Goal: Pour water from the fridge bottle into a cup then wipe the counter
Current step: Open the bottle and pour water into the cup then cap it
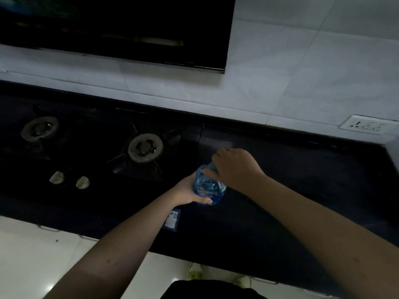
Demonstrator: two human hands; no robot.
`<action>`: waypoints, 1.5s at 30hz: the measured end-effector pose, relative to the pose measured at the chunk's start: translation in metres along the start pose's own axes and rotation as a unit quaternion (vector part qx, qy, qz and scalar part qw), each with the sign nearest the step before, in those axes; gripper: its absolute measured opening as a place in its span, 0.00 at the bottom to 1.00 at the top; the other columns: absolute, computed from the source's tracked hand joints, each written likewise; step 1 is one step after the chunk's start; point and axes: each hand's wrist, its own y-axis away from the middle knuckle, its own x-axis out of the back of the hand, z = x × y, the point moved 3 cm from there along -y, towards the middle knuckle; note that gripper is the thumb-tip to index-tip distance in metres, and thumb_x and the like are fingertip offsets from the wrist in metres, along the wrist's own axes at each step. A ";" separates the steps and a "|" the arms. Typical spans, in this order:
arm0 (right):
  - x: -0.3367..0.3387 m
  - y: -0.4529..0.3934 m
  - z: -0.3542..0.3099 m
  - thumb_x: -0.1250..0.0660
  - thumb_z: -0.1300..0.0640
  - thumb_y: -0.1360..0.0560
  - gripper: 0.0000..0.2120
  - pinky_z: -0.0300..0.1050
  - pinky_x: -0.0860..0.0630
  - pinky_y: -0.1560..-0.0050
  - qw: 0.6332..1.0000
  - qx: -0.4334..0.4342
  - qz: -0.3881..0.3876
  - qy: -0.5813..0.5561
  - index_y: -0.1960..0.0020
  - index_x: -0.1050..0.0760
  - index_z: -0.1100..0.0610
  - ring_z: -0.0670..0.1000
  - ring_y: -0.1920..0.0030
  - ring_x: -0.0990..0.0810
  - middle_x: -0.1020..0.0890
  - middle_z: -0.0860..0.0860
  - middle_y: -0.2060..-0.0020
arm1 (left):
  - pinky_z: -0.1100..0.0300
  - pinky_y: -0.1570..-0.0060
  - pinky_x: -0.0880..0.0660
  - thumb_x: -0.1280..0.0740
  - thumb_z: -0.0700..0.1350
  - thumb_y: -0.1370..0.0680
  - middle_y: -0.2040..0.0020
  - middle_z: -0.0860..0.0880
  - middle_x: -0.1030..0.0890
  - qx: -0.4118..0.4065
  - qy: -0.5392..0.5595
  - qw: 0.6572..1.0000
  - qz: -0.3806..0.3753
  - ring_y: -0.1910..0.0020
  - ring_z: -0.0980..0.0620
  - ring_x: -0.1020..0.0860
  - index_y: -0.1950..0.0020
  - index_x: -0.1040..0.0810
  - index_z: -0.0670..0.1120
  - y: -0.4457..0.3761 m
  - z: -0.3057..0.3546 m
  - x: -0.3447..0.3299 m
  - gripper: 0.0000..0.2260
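A clear blue plastic water bottle with a blue label stands on the dark counter, just right of the stove. My left hand grips its lower body from the left, thumb across the front. My right hand comes from the right and closes over the bottle's top, hiding the cap. No cup or cloth shows in this view.
A black gas stove with two burners and two knobs fills the counter's left half. A range hood hangs above. A wall socket sits at the right. A small label sticks to the counter's front edge.
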 end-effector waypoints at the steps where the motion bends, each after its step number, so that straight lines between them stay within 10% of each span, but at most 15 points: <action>1: 0.000 0.001 0.003 0.54 0.42 0.18 0.24 0.44 0.28 0.57 0.999 0.040 0.006 -0.011 0.37 0.30 0.57 0.53 0.49 0.22 0.24 0.53 0.44 | 0.66 0.41 0.26 0.18 0.44 0.35 0.42 0.60 0.21 -0.001 0.001 1.000 -0.001 0.46 0.68 0.23 0.32 0.31 0.54 0.000 -0.001 0.000 0.36; 4: -0.002 0.006 0.003 0.60 0.54 0.23 0.25 0.48 0.25 0.46 0.991 0.132 -0.019 -0.028 0.31 0.36 0.58 0.55 0.45 0.23 0.27 0.54 0.38 | 0.59 0.38 0.26 0.17 0.48 0.37 0.40 0.57 0.20 -0.001 -0.009 1.000 -0.001 0.41 0.62 0.22 0.32 0.30 0.55 -0.001 -0.004 0.001 0.38; 8: -0.004 0.004 0.003 0.48 0.51 0.17 0.17 0.46 0.26 0.45 0.995 0.045 -0.029 -0.080 0.32 0.34 0.58 0.53 0.46 0.23 0.26 0.54 0.41 | 0.64 0.42 0.26 0.17 0.47 0.37 0.41 0.57 0.19 -0.004 -0.010 1.000 -0.001 0.43 0.65 0.22 0.31 0.30 0.53 -0.003 -0.004 0.001 0.38; 14: -0.009 0.004 -0.013 0.26 0.46 0.29 0.17 0.43 0.24 0.71 0.999 -0.019 -0.032 -0.007 0.49 0.24 0.57 0.50 0.70 0.23 0.22 0.52 0.65 | 0.77 0.54 0.28 0.19 0.43 0.34 0.44 0.60 0.21 -0.007 -0.015 1.000 -0.008 0.49 0.73 0.24 0.32 0.30 0.51 -0.003 -0.004 0.001 0.35; 21: -0.009 0.000 0.001 0.45 0.50 0.17 0.20 0.45 0.26 0.47 0.996 0.059 -0.047 -0.045 0.30 0.38 0.59 0.53 0.45 0.23 0.25 0.54 0.40 | 0.66 0.43 0.27 0.17 0.48 0.36 0.41 0.59 0.20 0.005 -0.027 0.999 -0.031 0.44 0.66 0.22 0.31 0.30 0.54 -0.006 -0.006 0.003 0.37; 29: -0.011 -0.002 0.005 0.51 0.43 0.18 0.22 0.49 0.25 0.49 0.997 0.074 -0.035 -0.005 0.38 0.30 0.58 0.55 0.52 0.21 0.20 0.53 0.49 | 0.76 0.52 0.28 0.18 0.45 0.35 0.45 0.61 0.21 -0.002 -0.030 0.999 -0.043 0.49 0.71 0.23 0.34 0.30 0.55 -0.007 -0.006 0.006 0.34; 36: -0.011 -0.009 -0.002 0.53 0.36 0.20 0.25 0.45 0.31 0.70 0.991 -0.102 -0.083 -0.016 0.55 0.30 0.55 0.49 0.72 0.30 0.29 0.48 0.71 | 0.78 0.57 0.29 0.18 0.42 0.35 0.46 0.63 0.23 -0.004 -0.016 0.999 -0.032 0.50 0.71 0.23 0.32 0.32 0.54 -0.009 -0.008 0.004 0.36; 45: -0.009 0.005 0.006 0.52 0.40 0.20 0.24 0.47 0.27 0.52 0.999 0.013 -0.020 -0.037 0.45 0.27 0.56 0.53 0.54 0.22 0.20 0.51 0.54 | 0.53 0.36 0.26 0.17 0.54 0.41 0.40 0.58 0.20 -0.014 -0.015 0.999 -0.028 0.40 0.60 0.22 0.30 0.31 0.56 -0.009 -0.011 0.003 0.42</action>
